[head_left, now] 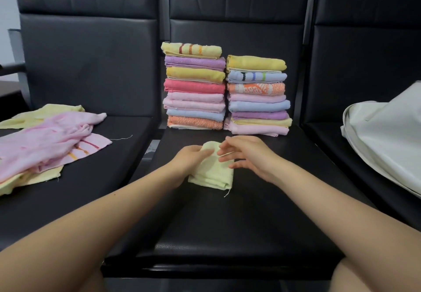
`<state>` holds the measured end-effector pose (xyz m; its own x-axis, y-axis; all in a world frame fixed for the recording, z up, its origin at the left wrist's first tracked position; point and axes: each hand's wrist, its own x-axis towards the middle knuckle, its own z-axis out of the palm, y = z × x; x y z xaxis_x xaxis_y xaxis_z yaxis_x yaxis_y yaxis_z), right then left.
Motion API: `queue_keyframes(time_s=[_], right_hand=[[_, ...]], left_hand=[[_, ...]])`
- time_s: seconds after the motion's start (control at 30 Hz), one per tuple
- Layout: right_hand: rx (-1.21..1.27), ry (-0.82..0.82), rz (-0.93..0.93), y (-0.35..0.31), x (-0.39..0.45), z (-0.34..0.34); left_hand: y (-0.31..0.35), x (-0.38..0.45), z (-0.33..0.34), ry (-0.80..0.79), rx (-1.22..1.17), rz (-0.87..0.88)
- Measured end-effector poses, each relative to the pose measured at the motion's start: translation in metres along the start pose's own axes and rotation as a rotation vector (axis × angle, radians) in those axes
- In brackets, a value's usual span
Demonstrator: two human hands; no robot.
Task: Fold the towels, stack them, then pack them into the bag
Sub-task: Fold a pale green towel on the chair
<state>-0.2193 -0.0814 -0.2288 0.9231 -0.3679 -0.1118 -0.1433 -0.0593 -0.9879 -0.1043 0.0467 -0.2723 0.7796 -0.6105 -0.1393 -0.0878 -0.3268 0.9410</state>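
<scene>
While left hand grips pale yellow towel, right hand hovers beside.

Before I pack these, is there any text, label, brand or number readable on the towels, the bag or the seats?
None. No readable text on the two towel stacks, the loose towels, the pale yellow towel in the hands, the white bag or the black seats. The towels carry only stripes and woven patterns.
</scene>
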Motion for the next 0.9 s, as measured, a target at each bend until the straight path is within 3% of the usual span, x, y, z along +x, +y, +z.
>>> queue_keyframes(time_s=[0.13,0.23,0.3,0.37,0.47,0.53,0.67,0.73,0.83,0.9], right_hand=[[-0.307,0.201,0.081,0.012,0.008,0.001],[-0.697,0.237,0.146,0.026,0.014,0.004],[-0.91,0.24,0.152,0.033,0.018,0.012],[-1.044,0.254,0.149,0.036,0.023,0.023],[-1.005,0.266,0.125,0.037,0.024,0.037],[-0.78,0.242,0.095,0.032,0.022,0.043],[-0.084,0.149,0.0,0.016,0.013,0.049],[0.074,0.138,-0.02,0.005,0.009,0.043],[0.204,0.095,-0.044,-0.006,0.005,0.024],[0.17,0.011,-0.035,-0.008,-0.002,0.009]], left_hand=[[0.001,0.003,-0.003,0.127,0.155,0.064],[0.002,-0.002,-0.008,0.202,0.645,0.182],[-0.001,-0.005,-0.008,0.178,0.848,0.187],[-0.006,-0.003,-0.009,0.155,0.88,0.171],[-0.01,0.002,-0.012,0.148,0.832,0.206],[-0.011,0.002,-0.016,0.15,0.762,0.193],[-0.003,-0.003,-0.014,0.153,0.579,0.12],[0.009,-0.009,-0.012,0.157,0.259,0.045],[0.023,-0.032,-0.01,-0.139,-0.479,-0.08],[0.025,-0.043,-0.007,-0.279,-0.571,-0.155]])
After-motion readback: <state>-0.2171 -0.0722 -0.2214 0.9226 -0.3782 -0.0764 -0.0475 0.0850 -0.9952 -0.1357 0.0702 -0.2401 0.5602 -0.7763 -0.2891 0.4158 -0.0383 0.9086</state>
